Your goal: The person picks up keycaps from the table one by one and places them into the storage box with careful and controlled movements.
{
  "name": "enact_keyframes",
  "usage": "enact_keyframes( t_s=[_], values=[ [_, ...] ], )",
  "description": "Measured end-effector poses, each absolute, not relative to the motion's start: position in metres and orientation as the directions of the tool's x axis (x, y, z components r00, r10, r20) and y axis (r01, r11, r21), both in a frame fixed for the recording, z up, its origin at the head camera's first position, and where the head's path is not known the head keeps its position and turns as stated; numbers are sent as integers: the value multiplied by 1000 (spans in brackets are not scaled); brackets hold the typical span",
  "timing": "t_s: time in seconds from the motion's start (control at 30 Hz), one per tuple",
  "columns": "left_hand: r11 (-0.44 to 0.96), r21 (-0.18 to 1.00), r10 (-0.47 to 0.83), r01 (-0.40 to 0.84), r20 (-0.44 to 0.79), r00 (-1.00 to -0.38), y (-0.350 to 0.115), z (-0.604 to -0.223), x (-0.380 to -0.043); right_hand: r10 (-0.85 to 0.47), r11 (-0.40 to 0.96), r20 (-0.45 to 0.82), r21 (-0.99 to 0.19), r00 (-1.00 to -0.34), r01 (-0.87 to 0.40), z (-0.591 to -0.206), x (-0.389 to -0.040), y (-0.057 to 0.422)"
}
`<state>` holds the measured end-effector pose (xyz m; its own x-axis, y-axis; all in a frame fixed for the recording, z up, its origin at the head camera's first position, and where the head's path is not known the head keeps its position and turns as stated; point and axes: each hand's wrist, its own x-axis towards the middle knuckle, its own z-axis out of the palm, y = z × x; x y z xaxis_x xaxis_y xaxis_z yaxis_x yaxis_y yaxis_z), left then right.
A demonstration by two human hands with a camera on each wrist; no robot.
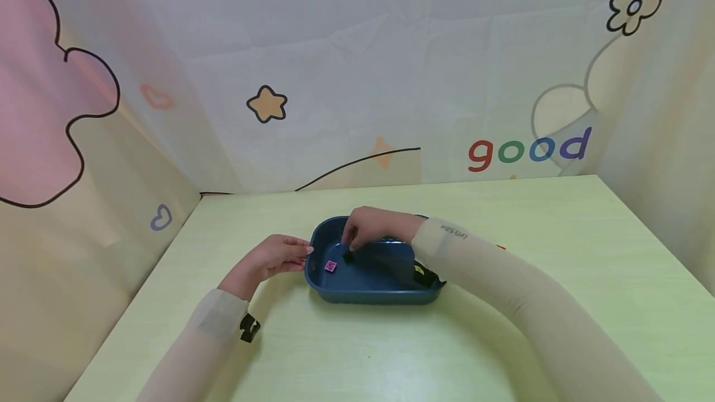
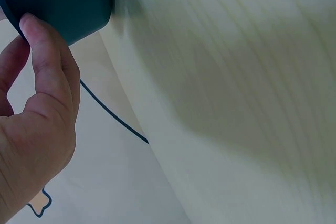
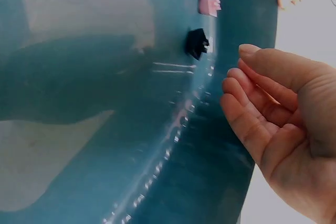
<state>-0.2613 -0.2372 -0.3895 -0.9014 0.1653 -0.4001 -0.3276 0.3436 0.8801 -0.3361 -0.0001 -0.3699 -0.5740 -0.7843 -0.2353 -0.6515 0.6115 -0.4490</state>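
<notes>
A dark blue plastic basin (image 1: 371, 296) stands on the table. My left hand (image 1: 277, 257) pinches its left rim, thumb and fingers meeting at the edge; the left wrist view shows the left hand (image 2: 39, 114) against the outer wall. Inside the basin, toward its left end, lie a small pink block (image 1: 331, 266) and a small black block (image 1: 349, 257). Over the black block hovers my right hand (image 1: 371, 227), fingers loosely bent. In the right wrist view nothing sits between the right hand's (image 3: 283, 114) thumb and fingers, and the black block (image 3: 197, 44) is apart from them.
A pale wood-grain table (image 1: 357, 352) extends around the basin. Printed cloth (image 1: 346, 73) hangs behind and at both sides. A small orange-red bit (image 1: 501, 247) shows beyond the right sleeve (image 1: 503, 290), which covers part of the basin's right end.
</notes>
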Motion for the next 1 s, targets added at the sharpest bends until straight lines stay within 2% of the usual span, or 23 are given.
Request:
enact_keyframes(
  t_s=[1.0],
  values=[
    [340,880,160,-330,-400,-902,-236,-387,-258,-778,602,-134,-437,-614,-668,-312,-313,57]
  ],
)
